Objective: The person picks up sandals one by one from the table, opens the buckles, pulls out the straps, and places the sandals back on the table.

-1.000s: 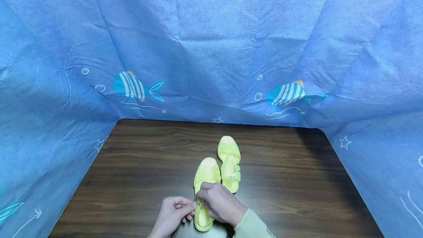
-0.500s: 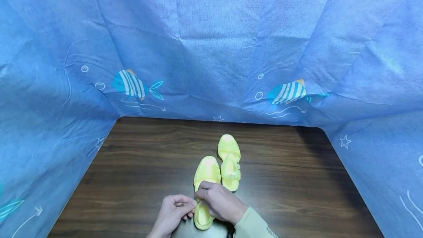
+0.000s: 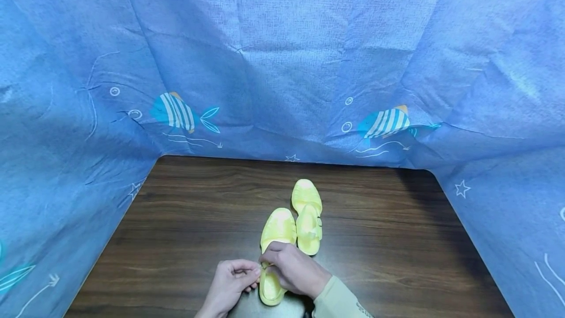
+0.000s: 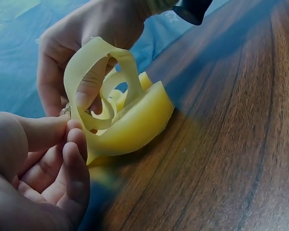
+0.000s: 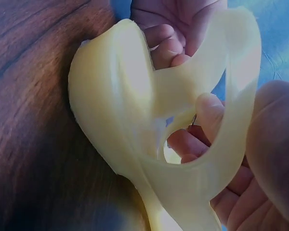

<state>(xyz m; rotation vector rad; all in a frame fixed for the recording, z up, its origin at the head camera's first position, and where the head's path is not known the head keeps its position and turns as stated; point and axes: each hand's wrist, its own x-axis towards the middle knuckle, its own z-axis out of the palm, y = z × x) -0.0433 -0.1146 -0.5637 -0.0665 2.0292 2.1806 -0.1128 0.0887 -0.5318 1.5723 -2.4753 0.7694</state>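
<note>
A yellow jelly sandal (image 3: 278, 227) lies toe-away on the dark wooden table, its heel end between my two hands. My left hand (image 3: 231, 281) pinches at the outer side of its ankle strap, thumb against fingers. From the right, my right hand (image 3: 295, 269) reaches over the sandal and grips the same strap near a small metal buckle (image 4: 66, 110). In the right wrist view, the right thumb passes inside the strap loop (image 5: 243, 57) and fingers lie beyond it. The strap's tip is hidden by the left fingers.
A second yellow sandal (image 3: 307, 232) lies just beyond and to the right, close against the first, its buckle on the right side. Blue fish-print cloth (image 3: 282, 87) hangs around the back and sides of the table (image 3: 198, 210).
The whole head view shifts slightly. Both hands stay at the strap with only tiny finger movement, and the sandals keep their places.
</note>
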